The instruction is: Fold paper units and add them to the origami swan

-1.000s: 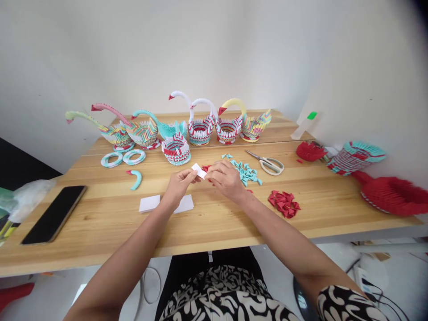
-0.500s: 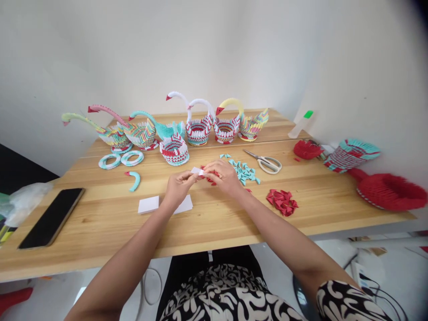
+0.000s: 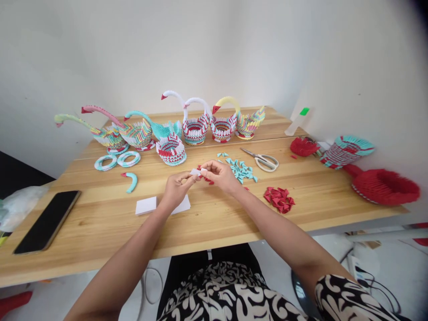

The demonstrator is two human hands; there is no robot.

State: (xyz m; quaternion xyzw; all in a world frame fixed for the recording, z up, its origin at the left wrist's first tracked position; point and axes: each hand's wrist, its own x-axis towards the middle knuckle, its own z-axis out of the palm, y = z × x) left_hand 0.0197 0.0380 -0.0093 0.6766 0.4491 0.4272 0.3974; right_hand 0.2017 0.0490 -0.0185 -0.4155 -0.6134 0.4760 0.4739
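A small piece of white paper (image 3: pixel 195 171) is pinched between both hands above the middle of the table. My left hand (image 3: pixel 177 189) grips its left side with thumb and fingertips. My right hand (image 3: pixel 220 175) closes on the right side, where the paper looks folded. Partly hidden behind the right fingers lie a few red folded paper pieces (image 3: pixel 209 181). Under and beside my left wrist rests a stack of white paper slips (image 3: pixel 182 205), with another white stack (image 3: pixel 146 205) farther left. Turquoise folded triangles (image 3: pixel 242 170) are heaped to the right of my right hand.
Scissors (image 3: pixel 262 160) lie beyond a pile of red folded triangles (image 3: pixel 279 199). Several paper swans (image 3: pixel 195 129) line the back. Two paper rings (image 3: pixel 129 159), a curved turquoise neck (image 3: pixel 131 183) and a phone (image 3: pixel 48 221) are at left; a red paper swan (image 3: pixel 384 185) sits at right.
The right fingers have shifted slightly on the white paper, which now looks bent at its right end. The whole view has moved a little; the table items stay put.
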